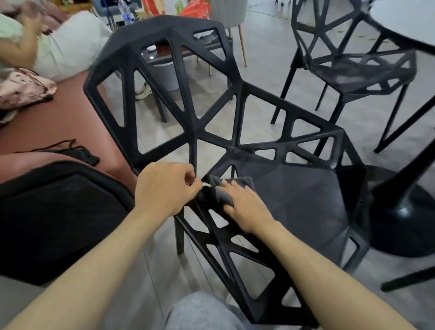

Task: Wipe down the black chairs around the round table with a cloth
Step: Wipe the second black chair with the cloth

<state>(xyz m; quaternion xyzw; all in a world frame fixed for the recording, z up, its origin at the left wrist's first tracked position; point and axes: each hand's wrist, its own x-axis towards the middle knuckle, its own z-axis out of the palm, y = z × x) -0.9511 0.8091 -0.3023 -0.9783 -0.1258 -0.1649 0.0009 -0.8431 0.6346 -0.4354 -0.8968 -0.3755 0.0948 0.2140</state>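
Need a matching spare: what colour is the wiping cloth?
Grey cloth, clearest in the head view.

Bare floor (262, 63) lies open between the near chair (236, 147) and the far chair (355, 73); the table (414, 26) pedestal (405, 217) crowds the near chair's right seat edge; the sofa (50, 127) blocks its left.

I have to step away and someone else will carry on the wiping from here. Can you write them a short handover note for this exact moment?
Left hand: fingers curled, pinching the near edge of the grey cloth at the nearest black chair.
Right hand: flat on the cloth, pressing it onto the chair frame where the seat meets the side lattice.
Second black chair stands farther off beside the round table; nothing touches it.
Done: cannot be judged from this view alone.
Left: finish the seat, backrest and lattice of the near chair, then the second chair and any others around the table.
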